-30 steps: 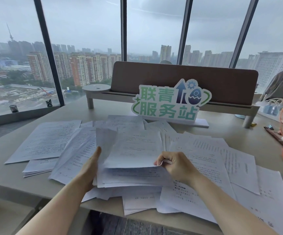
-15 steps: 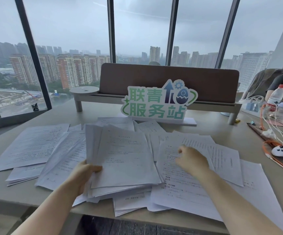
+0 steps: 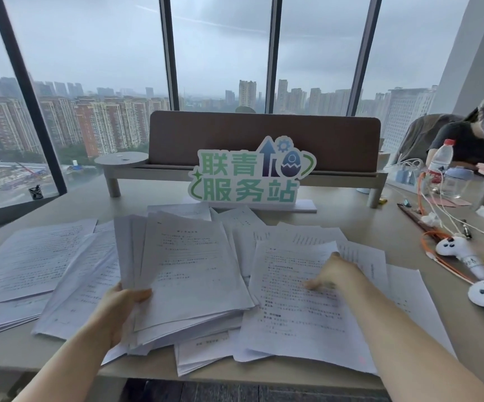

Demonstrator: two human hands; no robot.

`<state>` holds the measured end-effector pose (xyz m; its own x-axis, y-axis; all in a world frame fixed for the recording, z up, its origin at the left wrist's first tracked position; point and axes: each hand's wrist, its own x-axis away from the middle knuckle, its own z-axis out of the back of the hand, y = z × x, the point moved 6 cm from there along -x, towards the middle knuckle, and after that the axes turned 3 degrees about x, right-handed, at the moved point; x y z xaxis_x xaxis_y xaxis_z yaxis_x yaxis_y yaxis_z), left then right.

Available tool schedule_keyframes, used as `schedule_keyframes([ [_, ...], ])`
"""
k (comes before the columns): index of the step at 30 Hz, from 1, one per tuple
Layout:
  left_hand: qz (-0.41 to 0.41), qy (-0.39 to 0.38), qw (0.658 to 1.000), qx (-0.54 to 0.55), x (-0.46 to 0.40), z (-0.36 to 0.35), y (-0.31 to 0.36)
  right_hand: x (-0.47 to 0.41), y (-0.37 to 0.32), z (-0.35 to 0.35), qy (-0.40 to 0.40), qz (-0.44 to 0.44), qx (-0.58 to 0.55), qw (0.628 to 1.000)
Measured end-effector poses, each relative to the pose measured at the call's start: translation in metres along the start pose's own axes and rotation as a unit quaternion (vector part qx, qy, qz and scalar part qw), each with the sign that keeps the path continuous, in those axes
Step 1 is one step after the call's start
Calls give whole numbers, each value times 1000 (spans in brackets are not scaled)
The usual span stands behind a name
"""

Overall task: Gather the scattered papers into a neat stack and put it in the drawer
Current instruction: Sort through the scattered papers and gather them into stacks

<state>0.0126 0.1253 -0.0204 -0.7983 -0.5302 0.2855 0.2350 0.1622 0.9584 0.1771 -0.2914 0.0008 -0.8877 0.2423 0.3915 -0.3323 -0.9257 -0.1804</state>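
The left hand (image 3: 119, 309) has its thumb (image 3: 140, 294) pressed on top of a loose bundle of papers (image 3: 188, 274), the other fingers tucked under its near left edge, so the hand is clamped on that bundle. The bundle is roughly gathered, its sheets fanned and uneven at the edges, and it lies at the middle of the desk (image 3: 394, 227), overlapping other sheets beneath it.

The right hand (image 3: 336, 274) reaches forward over a neighbouring sheet (image 3: 296, 309) just to the right of the bundle. Its thumb points left across the page, and its fingers reach the sheet's far right corner; the hand is blurred, and I cannot tell whether they pinch that corner or merely lie on it.

More printed pages spread outward from there: a broad sheet (image 3: 31, 259) at the far left over a thin pile, several pages behind the bundle, and more under the right forearm running toward the desk's right side. No drawer is visible from here.

Behind the papers stands a green and white sign (image 3: 249, 181) on a flat base, in front of a brown desk divider (image 3: 264, 137). To the right lie two white controllers (image 3: 461, 253), orange and white cables, and a water bottle (image 3: 439, 163). Another person (image 3: 473, 137) sits at the far right. Tall windows look out on a grey city.
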Motion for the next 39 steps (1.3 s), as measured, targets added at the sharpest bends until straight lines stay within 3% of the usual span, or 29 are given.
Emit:
schedule_keyframes([
  [4,5,-1,1000,9,0,2,0,-2,5,17,161,25,-10,987],
  [10,-1,24,998,52,-7,-1,5,-27,1,48,215,97,9,972],
  [19,-14,48,998,30,-20,-14,2,-95,-21,61,163,185,52,968],
  [32,14,20,1000,19,-19,-20,3,-146,-25,57,33,147,52,987],
  [39,11,17,999,32,-13,-23,7,-125,-71,60,94,236,73,964],
])
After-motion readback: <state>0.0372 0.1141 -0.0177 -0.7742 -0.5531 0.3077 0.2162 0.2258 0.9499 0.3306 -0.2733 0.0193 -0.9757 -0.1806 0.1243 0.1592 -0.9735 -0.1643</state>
